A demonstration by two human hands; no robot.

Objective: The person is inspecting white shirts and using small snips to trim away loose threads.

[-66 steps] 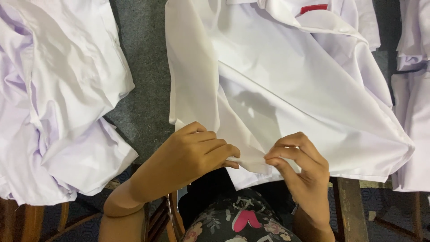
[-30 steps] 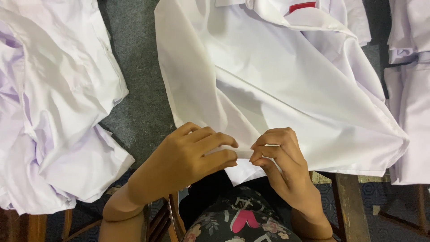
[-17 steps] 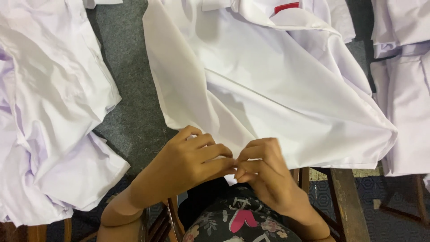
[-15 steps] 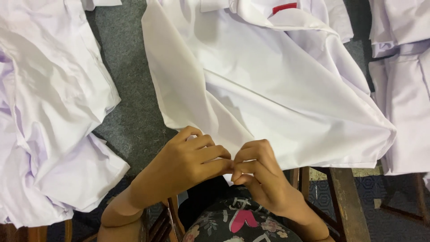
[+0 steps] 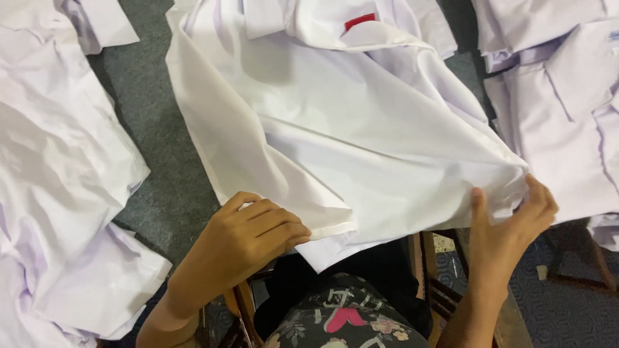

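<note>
Centrally, a white shirt (image 5: 361, 142) lay spread on the grey tabletop (image 5: 161, 161): thin, soft, light, creasing readily, best taken by its hem. The left hand (image 5: 248, 235) pinched the near hem; the right hand (image 5: 509, 225) gripped its right corner. Similar shirts (image 5: 58, 180) lay left.

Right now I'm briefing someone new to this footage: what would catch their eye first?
The big white shirt spread across the middle of the grey tabletop, with a small red tag at its collar near the top edge. The left hand pinches its lower hem while the right hand grips its bunched right corner. More white garments are heaped at the left and stacked at the right.
</note>
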